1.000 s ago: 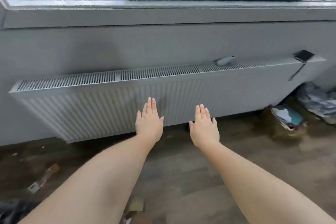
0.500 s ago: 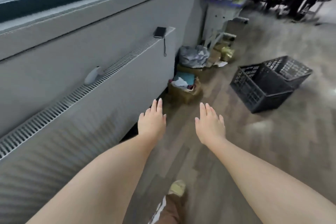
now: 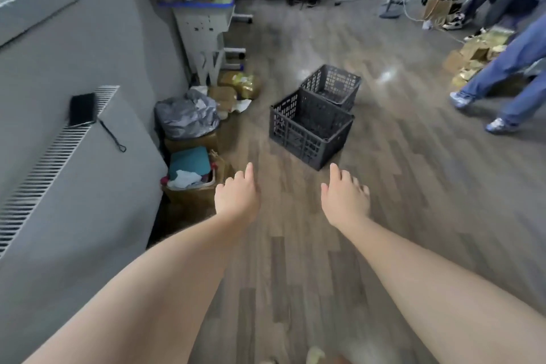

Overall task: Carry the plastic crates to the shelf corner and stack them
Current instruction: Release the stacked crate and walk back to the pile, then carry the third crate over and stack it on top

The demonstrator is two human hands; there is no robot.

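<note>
both arms reached forward over the wooden floor (image 3: 413,186). the left hand (image 3: 236,198) and the right hand (image 3: 344,199) hung palm down and apart from each other, fingers loosely bent, neither holding anything. the nearer crate (image 3: 310,130) stood upright on the floor ahead of the hands, open top up, roughly in line with the gap between them and touched by neither. the farther crate (image 3: 332,86) sat just behind it, close against its far side. left of the hands a radiator (image 3: 74,186) ran along the wall, with cluttered boxes (image 3: 192,174) past its end and a shelf unit (image 3: 204,23) farther on. a person's legs (image 3: 508,77) in blue jeans stood at the right.
</note>
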